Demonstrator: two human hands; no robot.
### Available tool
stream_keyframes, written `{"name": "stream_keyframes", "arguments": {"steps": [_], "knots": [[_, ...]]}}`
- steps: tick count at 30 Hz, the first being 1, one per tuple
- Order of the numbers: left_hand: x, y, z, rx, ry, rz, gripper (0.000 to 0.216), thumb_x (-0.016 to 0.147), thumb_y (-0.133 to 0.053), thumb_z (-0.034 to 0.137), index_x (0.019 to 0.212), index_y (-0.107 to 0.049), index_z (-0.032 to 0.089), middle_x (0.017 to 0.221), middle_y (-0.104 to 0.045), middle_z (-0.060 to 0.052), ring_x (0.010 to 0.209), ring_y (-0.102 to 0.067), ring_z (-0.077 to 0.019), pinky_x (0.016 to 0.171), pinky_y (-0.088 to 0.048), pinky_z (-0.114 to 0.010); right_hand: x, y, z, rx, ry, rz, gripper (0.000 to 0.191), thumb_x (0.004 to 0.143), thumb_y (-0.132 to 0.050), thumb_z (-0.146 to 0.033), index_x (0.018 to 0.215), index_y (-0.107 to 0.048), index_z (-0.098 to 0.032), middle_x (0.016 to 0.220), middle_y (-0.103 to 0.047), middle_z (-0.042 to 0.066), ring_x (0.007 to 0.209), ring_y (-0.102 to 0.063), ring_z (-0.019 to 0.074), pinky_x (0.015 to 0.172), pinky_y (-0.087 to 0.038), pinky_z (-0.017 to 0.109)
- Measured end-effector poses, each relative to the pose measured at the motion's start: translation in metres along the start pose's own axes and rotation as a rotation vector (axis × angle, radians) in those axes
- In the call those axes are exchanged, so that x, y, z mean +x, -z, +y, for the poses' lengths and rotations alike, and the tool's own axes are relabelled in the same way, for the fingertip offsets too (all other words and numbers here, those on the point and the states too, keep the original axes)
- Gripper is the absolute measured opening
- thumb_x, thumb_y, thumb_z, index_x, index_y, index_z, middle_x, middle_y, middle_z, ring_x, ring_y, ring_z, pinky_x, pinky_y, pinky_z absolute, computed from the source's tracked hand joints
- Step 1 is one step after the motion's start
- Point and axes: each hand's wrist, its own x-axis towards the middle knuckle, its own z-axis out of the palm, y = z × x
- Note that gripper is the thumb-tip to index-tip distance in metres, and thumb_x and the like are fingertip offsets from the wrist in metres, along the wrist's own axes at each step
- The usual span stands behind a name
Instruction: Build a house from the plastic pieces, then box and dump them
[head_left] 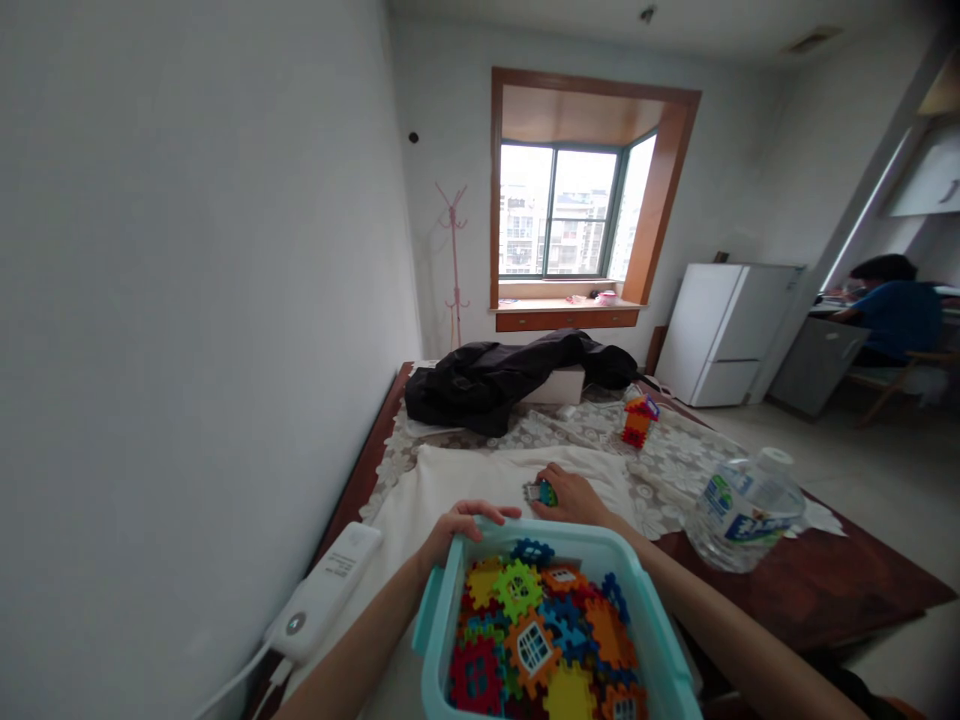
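A light teal plastic bin point(645, 600) stands close in front of me, filled with colourful gear-edged building blocks point(532, 640), some with window patterns. My left hand point(465, 525) grips the bin's far left rim, its fingers curled over the edge. Just beyond the bin, my right hand point(574, 495) has its fingers closed around a small blue, green and grey block piece point(541, 492), low over the white cloth point(457, 480). Its exact shape is partly hidden by the fingers. Farther back stands a small red and orange block house point(639, 420) with a purple part on its roof.
A large clear plastic bottle point(746, 510) stands to the right on the wooden table point(847, 560). Black fabric point(510, 380) lies across the far end over a pale box. At left is a white power strip point(326, 590) with cables. A person in blue point(900, 310) sits far right.
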Motion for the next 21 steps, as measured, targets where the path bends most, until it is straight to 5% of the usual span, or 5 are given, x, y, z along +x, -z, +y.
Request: {"name": "stream_keyframes", "arguments": {"steps": [4,11,15,21], "knots": [[0.001,0.001,0.000,0.000,-0.004,0.006,0.048,0.048,-0.057,0.010,0.085,-0.089,0.014,0.119,-0.085,-0.011,0.101,-0.075,-0.0311,0.086,-0.057,-0.037,0.004,0.006,-0.001,0.038,0.116,-0.017,0.046,0.092,-0.069,-0.035,0.134,-0.067,-0.018,0.133,-0.070,0.015,0.103,-0.072,0.0287,0.091,-0.051,0.036],[0.000,0.002,0.000,0.002,-0.013,-0.007,0.049,0.049,-0.057,0.009,0.087,-0.089,0.014,0.118,-0.085,-0.011,0.100,-0.076,-0.0303,0.086,-0.057,-0.037,0.016,0.022,0.005,0.270,0.127,0.066,0.034,0.094,-0.068,-0.042,0.115,-0.077,-0.017,0.120,-0.076,0.015,0.108,-0.070,0.0311,0.098,-0.052,0.043],[-0.001,0.001,0.001,-0.003,-0.007,0.011,0.048,0.048,-0.058,0.010,0.085,-0.089,0.014,0.117,-0.085,-0.012,0.102,-0.076,-0.0317,0.088,-0.058,-0.039,0.026,0.075,-0.013,0.553,0.138,0.147,0.042,0.099,-0.063,-0.056,0.115,-0.077,-0.020,0.119,-0.078,0.013,0.108,-0.070,0.0306,0.096,-0.055,0.043],[-0.002,-0.003,-0.001,-0.022,-0.024,0.075,0.043,0.051,-0.059,0.009,0.084,-0.087,0.014,0.101,-0.085,-0.010,0.091,-0.075,-0.0280,0.083,-0.055,-0.035,-0.012,0.152,-0.097,0.438,0.535,-0.164,0.062,0.088,-0.079,-0.061,0.136,-0.069,-0.023,0.121,-0.074,0.009,0.106,-0.069,0.0272,0.100,-0.052,0.040]]}}
